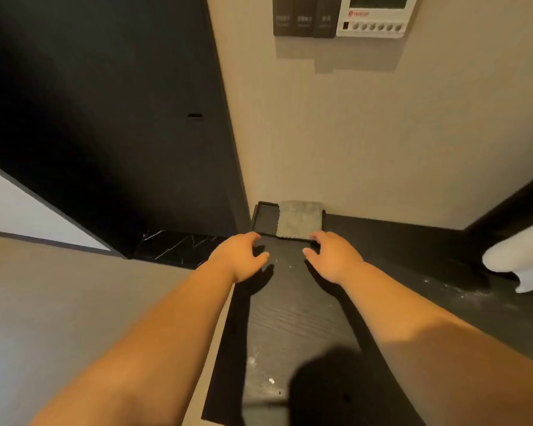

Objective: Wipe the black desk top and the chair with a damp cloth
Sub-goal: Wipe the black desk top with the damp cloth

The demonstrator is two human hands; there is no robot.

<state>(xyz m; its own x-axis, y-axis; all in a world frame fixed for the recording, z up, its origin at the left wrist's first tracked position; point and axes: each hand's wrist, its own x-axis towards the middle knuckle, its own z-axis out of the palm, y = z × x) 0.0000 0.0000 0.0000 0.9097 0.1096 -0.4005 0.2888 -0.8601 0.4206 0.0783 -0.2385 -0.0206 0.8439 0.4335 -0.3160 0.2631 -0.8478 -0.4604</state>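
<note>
Person, upper limbs. The left hand (242, 256) and the right hand (330, 258) are showing bare, each broad across the back, with short, rounded fingers and closely trimmed nails. The left forearm (166, 333) and the right forearm (428, 333) are likewise showing uncovered along their whole visible length, broadening evenly from wrist toward elbow.

We're looking at what is reading as a hotel guest room: a row of dark labelled wall switches (303, 16) is sitting beside a white climate controller (377, 15) with a display, on a beige textured wall (382, 133). Below, a black wood-grain surface (290, 318) is carrying a small black tray (263, 218), and black veined marble (173, 245) is showing at left.
</note>
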